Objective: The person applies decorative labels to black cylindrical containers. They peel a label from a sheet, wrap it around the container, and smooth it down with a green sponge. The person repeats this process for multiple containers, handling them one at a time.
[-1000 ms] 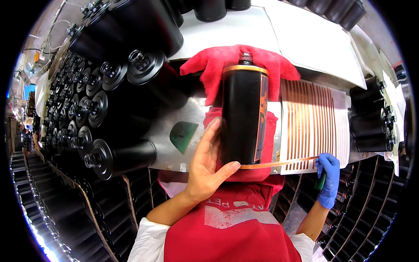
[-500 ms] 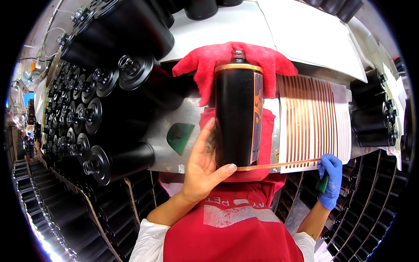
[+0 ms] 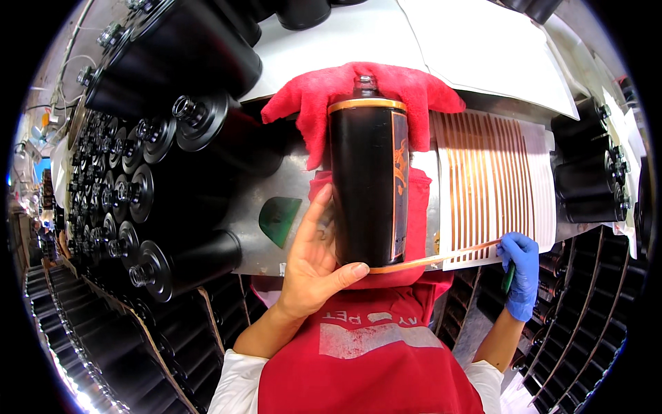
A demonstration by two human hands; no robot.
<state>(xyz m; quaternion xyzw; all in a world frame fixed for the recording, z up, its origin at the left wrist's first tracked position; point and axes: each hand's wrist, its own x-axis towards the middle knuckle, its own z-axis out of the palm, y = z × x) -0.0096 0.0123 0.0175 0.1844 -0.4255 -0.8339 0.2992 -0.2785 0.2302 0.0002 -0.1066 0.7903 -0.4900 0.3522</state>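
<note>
Workshop, massed black bottles (image 3: 141, 192), slatted racks (image 3: 209, 307), metal worktop (image 3: 252, 257)

Bright light bleaches the white paper (image 3: 493, 52); outer edges bend.

Hands (image 3: 310, 269) apart, right (image 3: 523, 270) seemingly pinched.

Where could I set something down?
Bare grey metal tabletop shows around the flat green half-round piece, between black cylindrical bottles and the left hand. The white sheet beyond the fluffy red cloth looks free. Bottles crowd the far left.
</note>
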